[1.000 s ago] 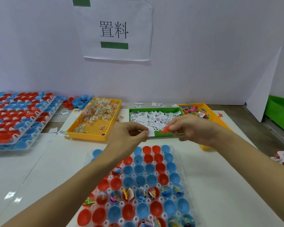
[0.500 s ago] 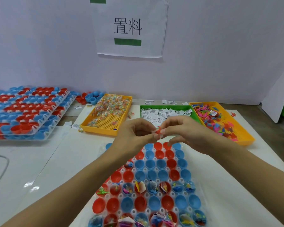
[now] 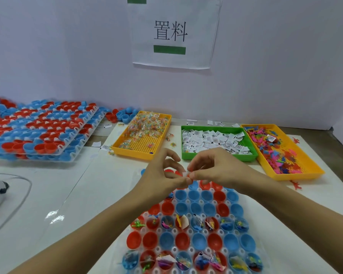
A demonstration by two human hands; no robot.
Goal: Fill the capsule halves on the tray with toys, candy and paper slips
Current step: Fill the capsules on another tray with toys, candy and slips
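Both hands meet at the centre of the frame, above the far rows of the tray (image 3: 251, 224): the left hand (image 3: 162, 177) and the right hand (image 3: 214, 169) each pinch, between thumb and fingertips, a small bundle — a white slip (image 3: 185, 174) with something red showing beside it, probably a toy, though it is too small to tell. The bundle hangs over blue and red capsule halves (image 3: 194, 207) that show no filling, while one row lower in the frame and another at the bottom edge already hold toys, candy and paper. The likeliest slip from here is a loose release: the pinch is fingertip-only and shared between two hands, so if one lets go early the paper may flutter off and land on the table or in a neighbouring cup. Halves sit touching one another, so a small aiming error would double-fill one and leave another short. A forearm dropping low could also brush the filled rows and flick light pieces out. Supplies lie beyond the hands — candy tray (image 3: 142, 133) centre-left, slip tray (image 3: 216, 143) centre, toy tray (image 3: 281, 153) at right — and reaching across for them risks dragging a wrist over the open halves.
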